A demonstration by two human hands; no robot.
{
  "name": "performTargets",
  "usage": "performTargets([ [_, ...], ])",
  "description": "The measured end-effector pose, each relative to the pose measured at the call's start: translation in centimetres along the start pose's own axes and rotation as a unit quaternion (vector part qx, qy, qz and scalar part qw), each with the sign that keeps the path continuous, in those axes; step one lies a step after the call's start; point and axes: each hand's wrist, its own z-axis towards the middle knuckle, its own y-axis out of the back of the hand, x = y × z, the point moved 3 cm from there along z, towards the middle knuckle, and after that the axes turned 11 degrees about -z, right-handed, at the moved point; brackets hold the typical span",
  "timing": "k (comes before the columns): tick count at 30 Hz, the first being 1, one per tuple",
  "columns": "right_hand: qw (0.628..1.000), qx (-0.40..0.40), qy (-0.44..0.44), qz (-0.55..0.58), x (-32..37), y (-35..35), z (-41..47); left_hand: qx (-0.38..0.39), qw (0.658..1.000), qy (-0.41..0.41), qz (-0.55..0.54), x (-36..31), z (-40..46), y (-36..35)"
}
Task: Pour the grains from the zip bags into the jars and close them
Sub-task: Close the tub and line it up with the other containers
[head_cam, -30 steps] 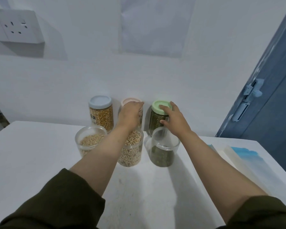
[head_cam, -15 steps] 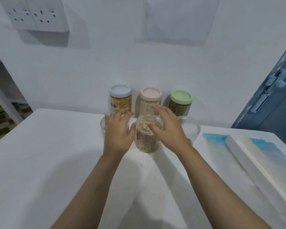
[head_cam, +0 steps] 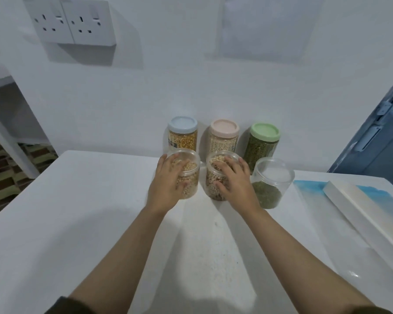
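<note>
both hands have spread apart since half a second ago: the left hand (head_cam: 168, 180) now grips the left open jar (head_cam: 186, 173), left of the middle open jar (head_cam: 218, 175), which the right hand (head_cam: 234, 182) grips, thumb seemingly on its near wall. right of it stands the green-grain jar (head_cam: 271, 182); behind it, three lidded jars (head_cam: 224, 138).

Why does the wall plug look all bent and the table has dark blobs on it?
In the head view, the wide-angle lens bends the edges, so the wall socket looks tilted; the dark blobs on the table are soft shadows under the arms; the picture is a bit blurry around the left hand and right hand at the jars.
</note>
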Motion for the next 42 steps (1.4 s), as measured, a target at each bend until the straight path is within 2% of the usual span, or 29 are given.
performTargets([
  [7,1.000,-0.007,0.016,-0.013,-0.8,-0.5,0.8,-0.005,1.000,-0.017,-0.010,0.6,1.5,-0.4],
  [11,1.000,0.012,0.001,0.005,-0.3,0.1,0.7,-0.050,0.998,-0.035,0.031,-1.1,0.8,-1.0],
  [14,0.999,-0.046,-0.001,0.028,-0.6,1.5,-0.3,-0.070,0.994,-0.088,-0.010,-3.5,-0.3,-2.3],
  [17,0.991,-0.114,-0.033,0.059,-1.5,4.1,-2.1,-0.055,0.990,-0.112,-0.059,-6.1,-0.9,-4.0],
  [20,0.986,-0.151,-0.063,0.044,-3.5,6.2,-4.1,-0.036,0.987,-0.139,-0.070,-8.3,-0.3,-5.6],
  [22,0.987,-0.139,-0.084,-0.002,-5.4,6.4,-4.6,-0.019,0.990,-0.131,-0.052,-8.7,0.7,-6.9],
  [25,0.985,-0.070,-0.137,-0.079,-8.3,5.4,-4.5,0.010,0.996,-0.083,-0.026,-8.1,2.3,-8.6],
  [27,0.985,-0.023,-0.156,-0.070,-9.6,4.3,-4.3,0.010,0.997,-0.070,0.001,-7.7,2.8,-9.3],
  [30,0.993,-0.016,-0.117,-0.020,-10.2,3.5,-3.6,-0.007,0.997,-0.078,0.023,-7.5,2.9,-9.6],
  [34,0.996,-0.001,-0.086,-0.007,-10.5,3.2,-2.0,-0.023,0.996,-0.081,0.025,-7.5,2.9,-9.5],
  [42,0.996,-0.005,-0.085,0.002,-10.5,3.1,-2.0,-0.008,0.997,-0.066,0.035,-8.1,2.7,-9.3],
])
